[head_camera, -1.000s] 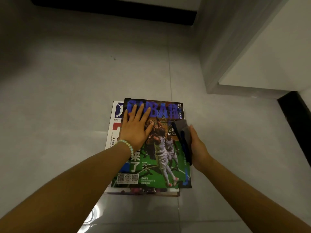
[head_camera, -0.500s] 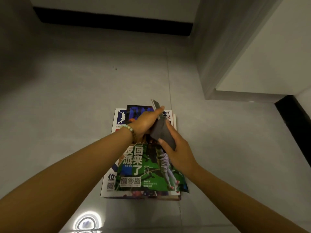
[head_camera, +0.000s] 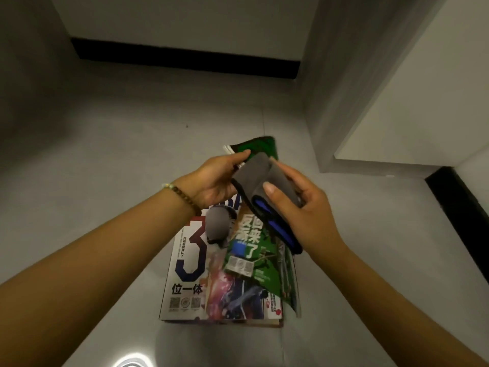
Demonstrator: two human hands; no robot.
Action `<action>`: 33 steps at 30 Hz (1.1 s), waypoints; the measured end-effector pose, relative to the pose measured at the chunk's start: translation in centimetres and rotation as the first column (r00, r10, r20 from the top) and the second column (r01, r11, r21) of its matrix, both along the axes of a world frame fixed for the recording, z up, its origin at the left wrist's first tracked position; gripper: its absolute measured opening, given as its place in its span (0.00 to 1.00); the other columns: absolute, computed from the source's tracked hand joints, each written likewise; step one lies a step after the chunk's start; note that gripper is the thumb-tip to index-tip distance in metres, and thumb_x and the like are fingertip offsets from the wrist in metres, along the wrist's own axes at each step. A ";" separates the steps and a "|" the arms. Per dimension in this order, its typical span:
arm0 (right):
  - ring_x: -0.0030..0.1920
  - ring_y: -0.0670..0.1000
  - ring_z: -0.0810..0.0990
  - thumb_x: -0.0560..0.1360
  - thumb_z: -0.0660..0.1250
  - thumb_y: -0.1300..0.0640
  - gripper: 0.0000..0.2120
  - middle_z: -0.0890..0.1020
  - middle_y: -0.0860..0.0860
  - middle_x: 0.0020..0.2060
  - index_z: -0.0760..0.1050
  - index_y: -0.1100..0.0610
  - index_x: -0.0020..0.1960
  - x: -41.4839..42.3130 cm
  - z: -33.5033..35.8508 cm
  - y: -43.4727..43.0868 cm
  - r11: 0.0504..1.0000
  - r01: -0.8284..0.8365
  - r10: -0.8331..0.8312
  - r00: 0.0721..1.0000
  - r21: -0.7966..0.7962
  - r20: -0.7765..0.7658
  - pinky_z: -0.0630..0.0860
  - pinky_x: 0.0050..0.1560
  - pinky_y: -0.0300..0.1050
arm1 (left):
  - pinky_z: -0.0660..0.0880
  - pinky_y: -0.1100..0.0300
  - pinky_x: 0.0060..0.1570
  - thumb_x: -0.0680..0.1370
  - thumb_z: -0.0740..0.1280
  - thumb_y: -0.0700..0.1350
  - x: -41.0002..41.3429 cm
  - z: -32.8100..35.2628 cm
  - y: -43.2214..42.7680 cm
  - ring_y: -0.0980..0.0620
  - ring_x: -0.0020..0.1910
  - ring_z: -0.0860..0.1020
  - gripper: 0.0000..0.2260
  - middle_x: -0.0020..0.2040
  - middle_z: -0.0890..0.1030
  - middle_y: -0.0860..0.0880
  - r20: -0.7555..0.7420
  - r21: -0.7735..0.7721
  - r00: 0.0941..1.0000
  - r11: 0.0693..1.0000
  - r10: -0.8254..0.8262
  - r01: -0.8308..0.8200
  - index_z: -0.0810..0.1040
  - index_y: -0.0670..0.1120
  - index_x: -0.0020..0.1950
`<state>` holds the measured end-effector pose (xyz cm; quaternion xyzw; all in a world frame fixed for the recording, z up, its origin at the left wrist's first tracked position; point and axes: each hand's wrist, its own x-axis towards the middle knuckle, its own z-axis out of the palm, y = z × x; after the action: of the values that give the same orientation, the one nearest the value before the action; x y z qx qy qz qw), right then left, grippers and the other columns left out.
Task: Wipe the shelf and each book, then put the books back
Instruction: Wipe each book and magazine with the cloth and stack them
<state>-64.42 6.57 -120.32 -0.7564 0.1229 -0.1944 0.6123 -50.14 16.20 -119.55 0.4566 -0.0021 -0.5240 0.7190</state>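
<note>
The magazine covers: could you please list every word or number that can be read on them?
"3": large, on the lower magazine
"位一体": beneath it, same cover
"回来了": on the green magazine
Small print and QR codes on both are too blurred to read.
The grey cloth bears no text.

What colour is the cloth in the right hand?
The cloth is grey, with a blue inner fold and dark edging. It shows best in the head view.
</note>
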 end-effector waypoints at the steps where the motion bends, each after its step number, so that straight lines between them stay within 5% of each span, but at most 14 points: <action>1: 0.55 0.43 0.80 0.75 0.67 0.55 0.19 0.79 0.45 0.58 0.72 0.49 0.65 0.2 1.3 0.3 1.000 0.012 -0.011 0.998 -0.028 0.055 0.79 0.51 0.38 | 0.80 0.61 0.36 0.77 0.60 0.43 0.0 0.9 0.3 0.50 0.36 0.81 0.14 0.42 0.81 0.40 -0.011 -0.061 1.000 0.998 -0.006 0.005 0.72 0.37 0.59; 3: 0.54 0.42 0.80 0.73 0.69 0.55 0.17 0.79 0.42 0.55 0.72 0.45 0.61 0.6 3.0 0.8 0.997 0.037 -0.027 0.990 -0.067 0.139 0.78 0.51 0.35 | 0.79 0.62 0.33 0.73 0.60 0.43 -0.1 2.0 1.0 0.50 0.31 0.81 0.11 0.35 0.82 0.41 -0.014 -0.128 1.000 0.992 -0.005 0.003 0.74 0.37 0.51; 6: 0.52 0.41 0.79 0.73 0.70 0.55 0.16 0.79 0.43 0.53 0.74 0.50 0.60 1.6 2.0 1.0 0.987 0.099 -0.081 0.987 -0.127 0.139 0.77 0.51 0.34 | 0.80 0.61 0.36 0.72 0.61 0.42 0.6 1.6 2.1 0.50 0.33 0.82 0.12 0.39 0.81 0.40 -0.036 -0.114 0.996 0.990 -0.084 0.080 0.75 0.38 0.52; 9: 0.50 0.39 0.79 0.73 0.71 0.56 0.14 0.80 0.43 0.51 0.74 0.49 0.57 2.3 -2.0 1.6 0.987 0.066 -0.066 0.998 -0.143 0.006 0.75 0.49 0.30 | 0.77 0.64 0.27 0.78 0.58 0.41 1.4 -1.1 3.5 0.54 0.29 0.79 0.07 0.39 0.77 0.44 0.144 0.173 0.971 0.971 -0.192 0.166 0.73 0.40 0.50; 13: 0.50 0.42 0.80 0.73 0.71 0.61 0.13 0.81 0.47 0.50 0.75 0.55 0.57 2.3 -6.9 1.1 0.999 0.007 -0.011 0.993 -0.038 -0.119 0.77 0.49 0.33 | 0.77 0.66 0.32 0.83 0.54 0.48 2.8 -6.1 4.9 0.55 0.36 0.80 0.12 0.45 0.79 0.45 0.431 0.548 0.787 0.821 -0.441 0.160 0.72 0.42 0.55; 15: 0.48 0.39 0.80 0.74 0.70 0.61 0.13 0.81 0.45 0.49 0.75 0.56 0.57 2.6 -7.9 0.2 0.999 0.015 -0.021 0.988 -0.041 -0.151 0.76 0.48 0.31 | 0.79 0.62 0.37 0.82 0.55 0.49 3.7 -8.2 5.7 0.51 0.42 0.80 0.14 0.50 0.80 0.42 0.478 0.613 0.748 0.784 -0.461 0.092 0.71 0.41 0.59; 18: 0.51 0.39 0.78 0.76 0.67 0.59 0.16 0.78 0.43 0.53 0.71 0.54 0.63 3.3 -9.0 -1.1 0.997 -0.005 -0.011 0.977 -0.075 -0.211 0.74 0.52 0.29 | 0.80 0.61 0.37 0.81 0.59 0.45 3.7 -10.5 6.4 0.46 0.46 0.80 0.11 0.52 0.80 0.40 0.647 0.530 0.709 0.834 -0.281 -0.154 0.71 0.40 0.61; 20: 0.65 0.44 0.70 0.78 0.64 0.49 0.25 0.72 0.47 0.66 0.63 0.52 0.72 3.7 -10.8 -1.8 0.958 -0.082 0.001 0.959 -0.274 -0.285 0.67 0.66 0.38 | 0.77 0.60 0.40 0.80 0.63 0.47 3.4 -11.8 7.2 0.47 0.50 0.79 0.16 0.55 0.78 0.45 0.784 0.530 0.559 0.761 -0.270 -0.374 0.68 0.44 0.66; 22: 0.75 0.48 0.52 0.76 0.53 0.34 0.33 0.57 0.47 0.76 0.54 0.47 0.77 3.9 -12.9 -2.0 0.801 -0.251 0.015 0.916 -0.544 -0.400 0.51 0.74 0.50 | 0.74 0.56 0.51 0.77 0.65 0.52 3.1 -12.9 8.2 0.48 0.59 0.73 0.25 0.63 0.74 0.47 0.829 0.537 0.466 0.676 -0.310 -0.505 0.64 0.46 0.72; 24: 0.74 0.48 0.39 0.70 0.37 0.25 0.38 0.45 0.45 0.76 0.45 0.42 0.76 4.0 -14.5 -1.7 0.638 -0.390 0.026 0.873 -0.664 -0.488 0.41 0.75 0.55 | 0.72 0.49 0.61 0.76 0.65 0.55 2.5 -13.6 9.1 0.46 0.65 0.70 0.31 0.70 0.67 0.47 0.750 0.597 0.594 0.684 -0.291 -0.419 0.58 0.46 0.75; 27: 0.74 0.51 0.34 0.67 0.26 0.26 0.40 0.41 0.47 0.76 0.40 0.41 0.74 4.7 -15.6 -0.3 0.549 -0.415 -0.022 0.861 -0.725 -0.509 0.34 0.73 0.55 | 0.80 0.62 0.41 0.80 0.60 0.51 1.1 -14.2 9.9 0.56 0.45 0.82 0.21 0.61 0.77 0.49 0.537 0.544 0.816 0.827 -0.212 -0.143 0.61 0.48 0.71; 30: 0.76 0.50 0.35 0.73 0.33 0.29 0.35 0.44 0.45 0.77 0.45 0.42 0.76 5.5 -15.8 1.5 0.437 -0.507 0.120 0.852 -0.743 -0.510 0.32 0.74 0.55 | 0.81 0.61 0.39 0.80 0.56 0.55 0.8 -15.0 10.4 0.52 0.42 0.84 0.18 0.49 0.83 0.49 0.497 0.490 0.851 0.864 -0.170 -0.114 0.66 0.52 0.68; 33: 0.76 0.49 0.36 0.73 0.34 0.29 0.33 0.45 0.44 0.77 0.45 0.39 0.75 7.8 -15.9 1.4 0.372 -0.539 0.189 0.841 -0.756 -0.507 0.30 0.73 0.53 | 0.81 0.58 0.42 0.78 0.61 0.54 1.4 -15.4 10.8 0.51 0.46 0.84 0.18 0.52 0.82 0.49 0.481 0.465 0.852 0.884 -0.205 -0.050 0.64 0.57 0.67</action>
<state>-56.67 7.93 -136.17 -0.9882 -0.0654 0.0458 0.1307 -48.74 27.04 -134.99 0.7371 -0.0897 -0.3965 0.5398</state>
